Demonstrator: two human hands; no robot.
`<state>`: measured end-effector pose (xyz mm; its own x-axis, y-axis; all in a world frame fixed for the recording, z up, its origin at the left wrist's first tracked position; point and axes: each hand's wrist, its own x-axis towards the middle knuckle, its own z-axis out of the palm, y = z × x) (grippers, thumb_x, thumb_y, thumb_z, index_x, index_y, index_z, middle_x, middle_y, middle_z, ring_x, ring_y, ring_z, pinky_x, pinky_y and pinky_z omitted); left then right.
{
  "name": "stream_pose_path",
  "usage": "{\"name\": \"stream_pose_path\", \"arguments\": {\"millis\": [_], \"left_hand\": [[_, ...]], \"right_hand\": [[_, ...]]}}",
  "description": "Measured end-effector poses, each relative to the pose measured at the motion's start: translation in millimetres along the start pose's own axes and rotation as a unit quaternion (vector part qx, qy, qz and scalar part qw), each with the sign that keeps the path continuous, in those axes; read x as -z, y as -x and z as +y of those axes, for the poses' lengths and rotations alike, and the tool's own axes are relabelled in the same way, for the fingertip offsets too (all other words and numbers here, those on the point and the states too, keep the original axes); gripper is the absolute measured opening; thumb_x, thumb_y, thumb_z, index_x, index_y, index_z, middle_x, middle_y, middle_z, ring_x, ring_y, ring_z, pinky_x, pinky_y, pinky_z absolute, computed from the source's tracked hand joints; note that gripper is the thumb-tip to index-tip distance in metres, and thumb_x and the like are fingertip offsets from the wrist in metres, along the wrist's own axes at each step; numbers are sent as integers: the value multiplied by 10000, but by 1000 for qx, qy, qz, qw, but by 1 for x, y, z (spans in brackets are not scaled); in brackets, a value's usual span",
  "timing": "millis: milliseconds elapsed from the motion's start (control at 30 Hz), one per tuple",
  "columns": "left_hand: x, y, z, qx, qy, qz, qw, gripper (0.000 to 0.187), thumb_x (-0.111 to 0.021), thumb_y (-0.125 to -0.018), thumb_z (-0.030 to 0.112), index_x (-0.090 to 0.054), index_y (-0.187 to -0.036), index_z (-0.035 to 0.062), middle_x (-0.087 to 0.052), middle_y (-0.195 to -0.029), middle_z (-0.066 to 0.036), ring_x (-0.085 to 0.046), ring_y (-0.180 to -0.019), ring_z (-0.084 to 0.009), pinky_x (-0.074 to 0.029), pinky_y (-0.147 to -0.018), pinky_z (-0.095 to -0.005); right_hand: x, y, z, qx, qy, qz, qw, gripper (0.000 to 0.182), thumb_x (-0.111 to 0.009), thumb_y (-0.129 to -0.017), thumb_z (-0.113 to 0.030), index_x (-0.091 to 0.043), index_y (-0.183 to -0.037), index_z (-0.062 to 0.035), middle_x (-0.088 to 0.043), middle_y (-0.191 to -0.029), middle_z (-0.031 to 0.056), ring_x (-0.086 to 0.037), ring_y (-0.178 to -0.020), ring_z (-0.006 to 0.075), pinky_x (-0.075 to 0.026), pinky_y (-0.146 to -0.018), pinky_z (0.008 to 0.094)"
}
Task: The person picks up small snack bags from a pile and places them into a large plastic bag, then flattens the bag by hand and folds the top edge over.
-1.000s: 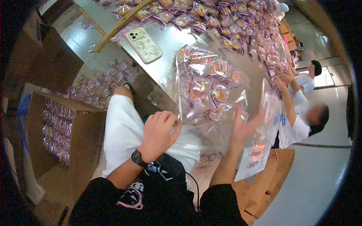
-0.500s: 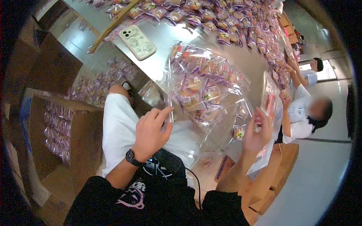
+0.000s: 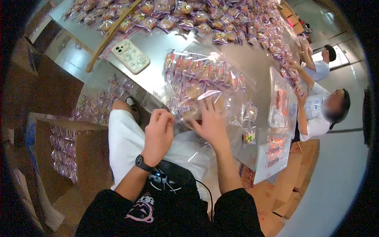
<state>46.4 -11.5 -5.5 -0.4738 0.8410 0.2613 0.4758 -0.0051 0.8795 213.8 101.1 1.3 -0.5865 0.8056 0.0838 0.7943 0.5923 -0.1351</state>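
Note:
A large clear plastic bag [image 3: 237, 79] filled with small wrapped cakes [image 3: 215, 71] lies on the metal table in front of me. My right hand [image 3: 212, 121] is spread over the near part of the bag, fingers stretched out and palm down against the plastic. At the bag's near left corner is my left hand [image 3: 158, 130], its fingers curled in; whether they pinch any film is hidden. Two loose wrapped packs, one pale [image 3: 250, 112] and one yellow-green [image 3: 249, 136], rest to the right of the bag.
A phone in a patterned case [image 3: 131, 56] lies left of the bag. Many wrapped packs [image 3: 201, 15] cover the far table behind a wooden strip [image 3: 112, 35]. Printed plastic bags [image 3: 272, 152] sit right. An open carton [image 3: 89, 152] stands left. Two people work at the right.
My right hand has let go of the bag's right side and moved left onto it. The bag's raised opening has come down flat. My left hand has curled its fingers.

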Motion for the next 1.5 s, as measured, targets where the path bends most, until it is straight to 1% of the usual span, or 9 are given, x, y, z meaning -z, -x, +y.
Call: {"name": "stream_pose_path", "arguments": {"millis": [300,533,567,833,900,1000,1167,1267,1500], "left_hand": [[-6,-12,23,15,-66,8,998,108,-688,-885,76,-618,-966,94,-617,-802,-76,-642,-638,-297,-499,-561,-398],[9,13,3,84,-10,-102,991,151,-730,-890,102,-611,-976,64,-549,-611,-55,-551,-513,-206,-447,-513,-335],[11,14,5,84,-6,-110,990,165,-740,-885,97,-615,-984,53,-549,-610,-54,-533,-506,-184,-435,-509,-321],[16,26,0,102,99,-110,984,239,-730,-860,25,-622,-1072,52,-515,-629,-18,-511,-569,-111,-417,-523,-287],[15,27,0,110,102,-109,983,241,-741,-859,40,-633,-1074,54,-521,-638,-22,-515,-572,-121,-422,-526,-291],[14,23,10,111,84,-110,984,239,-760,-856,69,-659,-1072,54,-532,-645,-35,-518,-562,-153,-434,-527,-305],[12,12,18,-9,17,-88,996,229,-771,-863,107,-691,-1069,45,-559,-663,-60,-557,-564,-194,-467,-537,-324],[10,12,14,-28,25,-59,998,164,-758,-879,99,-696,-1019,39,-584,-684,-66,-571,-570,-176,-469,-540,-318],[14,12,15,6,58,-76,995,131,-748,-906,105,-686,-990,24,-614,-714,-77,-583,-587,-157,-478,-554,-302]], "right_hand": [[3,-34,66,-54,138,-47,988,951,-749,-837,-316,-253,-1621,-106,-441,-1569,161,-378,-1469,405,-243,-1188,669],[-10,-32,43,-103,-102,0,989,969,-776,-806,-434,-333,-1580,-56,-522,-1405,251,-548,-1236,426,-406,-1057,540],[-34,-29,49,-16,53,171,984,920,-792,-793,-415,-405,-1538,-40,-589,-1287,237,-619,-1089,400,-478,-919,506],[-27,-30,46,-84,-111,116,983,630,-766,-835,-255,-549,-1369,0,-613,-1194,265,-620,-1086,460,-502,-890,514],[-31,-27,45,-76,-125,152,977,610,-708,-830,-150,-528,-1396,-12,-640,-1238,227,-671,-1020,347,-521,-904,475],[-22,-14,28,-152,-400,171,887,585,-661,-868,-90,-504,-1426,-5,-613,-1361,184,-643,-1166,285,-504,-982,450],[-24,-5,27,-60,-431,122,892,546,-544,-957,-31,-431,-1491,-14,-568,-1393,161,-593,-1219,242,-463,-1066,396],[-18,-4,12,-169,-637,30,752,492,-569,-970,-45,-458,-1449,-60,-585,-1318,132,-576,-1230,247,-487,-1028,372],[-57,-31,-14,-51,-488,55,869,444,-686,-957,-67,-446,-1330,-72,-606,-1210,99,-610,-1081,178,-515,-915,333]]}}
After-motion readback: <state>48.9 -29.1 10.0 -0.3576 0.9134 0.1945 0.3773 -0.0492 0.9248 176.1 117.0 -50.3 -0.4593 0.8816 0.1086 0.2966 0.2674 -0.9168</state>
